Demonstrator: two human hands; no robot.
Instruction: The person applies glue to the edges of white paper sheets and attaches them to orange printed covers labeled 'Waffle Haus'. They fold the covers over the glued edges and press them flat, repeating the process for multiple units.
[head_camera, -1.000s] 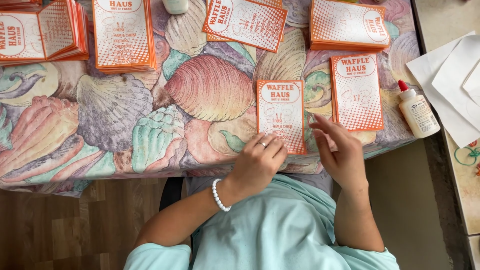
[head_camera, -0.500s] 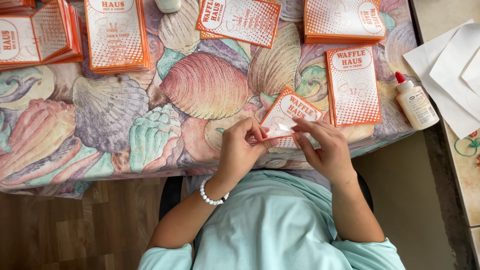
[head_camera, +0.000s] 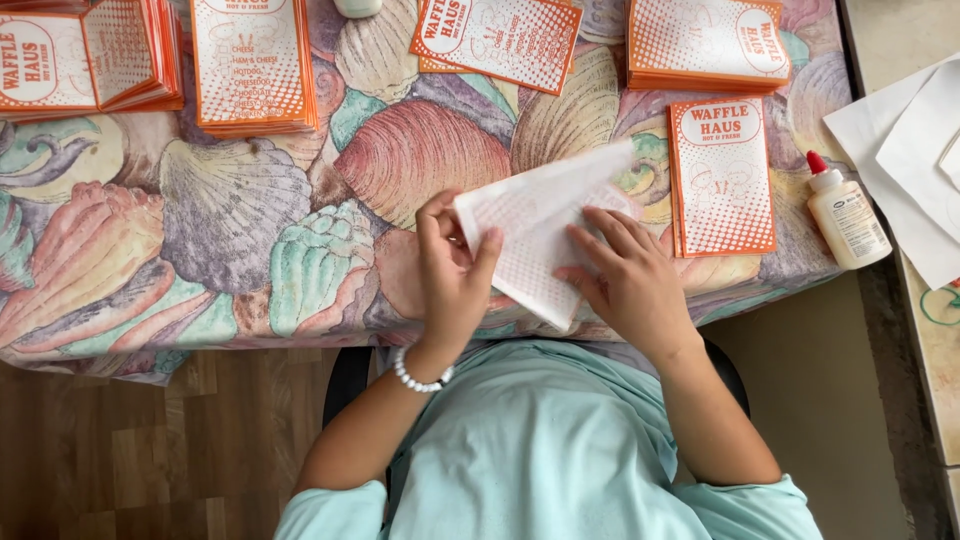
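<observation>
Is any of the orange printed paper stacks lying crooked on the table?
Yes. The orange-and-white printed paper stack at the top centre lies tilted, while the neighbouring stacks sit roughly square. The glue bottle stands closed; nothing spilled.

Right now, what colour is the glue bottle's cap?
Red, on the white glue bottle at the table's right edge; head view.
</observation>
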